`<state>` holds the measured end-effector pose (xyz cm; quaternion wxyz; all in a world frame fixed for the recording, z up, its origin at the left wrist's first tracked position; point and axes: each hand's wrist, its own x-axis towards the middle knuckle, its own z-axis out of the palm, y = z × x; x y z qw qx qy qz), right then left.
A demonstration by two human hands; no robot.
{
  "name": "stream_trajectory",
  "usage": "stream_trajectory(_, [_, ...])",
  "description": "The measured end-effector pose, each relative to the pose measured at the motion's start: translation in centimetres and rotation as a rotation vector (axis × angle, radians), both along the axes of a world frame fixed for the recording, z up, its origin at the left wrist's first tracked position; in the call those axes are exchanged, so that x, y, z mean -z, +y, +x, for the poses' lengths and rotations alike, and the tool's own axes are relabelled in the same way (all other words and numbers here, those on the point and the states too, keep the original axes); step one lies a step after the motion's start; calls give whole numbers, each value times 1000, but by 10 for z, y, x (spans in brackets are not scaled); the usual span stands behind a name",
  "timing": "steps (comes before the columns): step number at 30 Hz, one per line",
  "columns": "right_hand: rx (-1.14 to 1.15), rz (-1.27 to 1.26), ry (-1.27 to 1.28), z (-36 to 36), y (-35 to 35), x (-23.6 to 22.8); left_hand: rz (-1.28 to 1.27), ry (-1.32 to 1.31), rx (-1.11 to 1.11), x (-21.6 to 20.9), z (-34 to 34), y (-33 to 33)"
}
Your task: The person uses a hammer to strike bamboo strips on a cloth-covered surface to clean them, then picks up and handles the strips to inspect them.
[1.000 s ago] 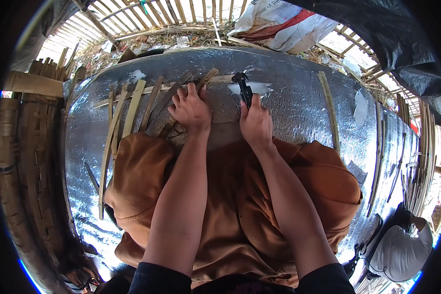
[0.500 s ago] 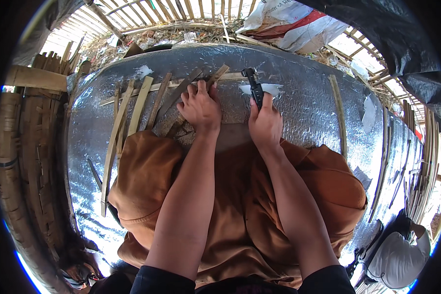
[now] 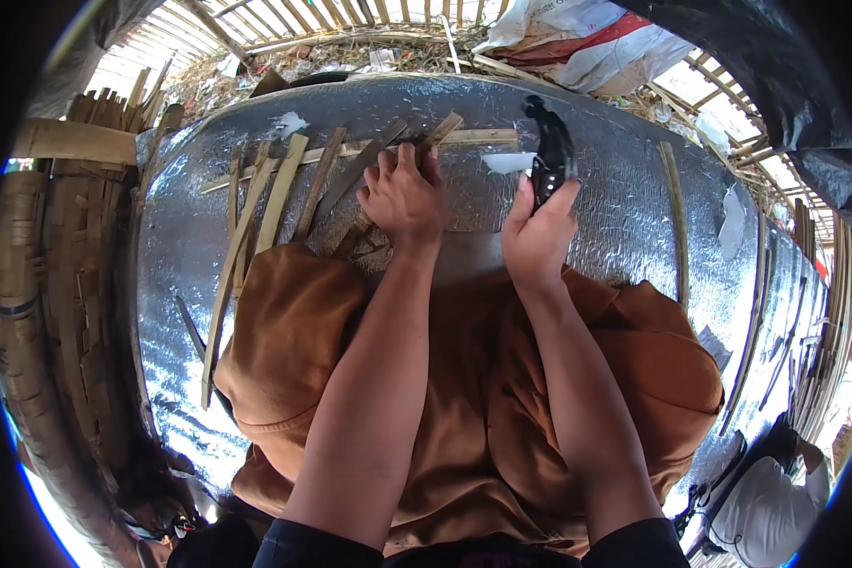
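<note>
My left hand (image 3: 402,201) presses its bent fingers round a short wooden slat (image 3: 443,130), whose far end sticks out beyond the fingers. That slat lies across a long thin wooden strip (image 3: 488,137). Left of the hand, several more slats rest crosswise on the strip, among them a dark slat (image 3: 358,170) and a pale slat (image 3: 280,194). My right hand (image 3: 540,235) is closed on the handle of a black hammer (image 3: 553,151), its head pointing away from me and slightly blurred. Nail or fastener details beneath my left fingers are hidden.
Silver foil sheeting (image 3: 625,189) covers the ground under the pieces. A white scrap (image 3: 507,163) lies beside the hammer, and a lone strip (image 3: 674,222) further right. Bamboo poles (image 3: 62,312) stand along the left. A person in a white top (image 3: 767,511) is at the lower right.
My right hand has moved the hammer rightward and tilted it away from the slats. The left hand stays on its slat; the whole view has shifted slightly.
</note>
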<state>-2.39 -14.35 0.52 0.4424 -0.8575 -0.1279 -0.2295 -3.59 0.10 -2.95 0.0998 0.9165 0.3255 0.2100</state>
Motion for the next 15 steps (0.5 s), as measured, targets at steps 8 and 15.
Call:
stream_trajectory(8, [45,-61,134,-4,2,8,19,14,-6,7,-6,5])
stream_trajectory(15, [-25,-287,413,3,2,6,57,-14,-7,6,0,6])
